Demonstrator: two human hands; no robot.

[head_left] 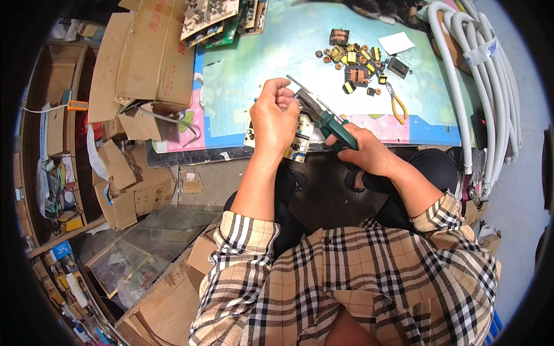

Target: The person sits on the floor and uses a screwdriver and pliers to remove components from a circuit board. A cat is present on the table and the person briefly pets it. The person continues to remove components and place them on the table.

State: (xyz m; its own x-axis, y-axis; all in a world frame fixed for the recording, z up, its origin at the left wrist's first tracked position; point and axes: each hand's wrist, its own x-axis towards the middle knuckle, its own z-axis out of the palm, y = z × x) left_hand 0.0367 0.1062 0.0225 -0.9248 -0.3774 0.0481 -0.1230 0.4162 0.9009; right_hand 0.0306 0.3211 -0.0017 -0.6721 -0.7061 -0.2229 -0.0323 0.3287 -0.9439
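My right hand (369, 151) is wrapped round the dark green handles of a pair of pliers (337, 131). Their grey jaws point up and left, close to the fingers of my left hand (276, 118). That hand is closed, its fingertips curled together at the jaws; what they grip is hidden. A narrow grey metal strip (299, 84) juts out beside those fingertips. Beneath both hands, at the table's near edge, is a circuit board (301, 138) with small parts on it, partly covered by my left hand and the pliers.
Loose coils and transformers (356, 75) lie in a pile, with yellow-handled pliers (396, 104) and a white card (396, 43) nearby. Circuit boards (210, 20) are stacked far left beside a cardboard box (153, 52). A cat (384, 8) lies at the far edge; grey hose (487, 86) hangs right.
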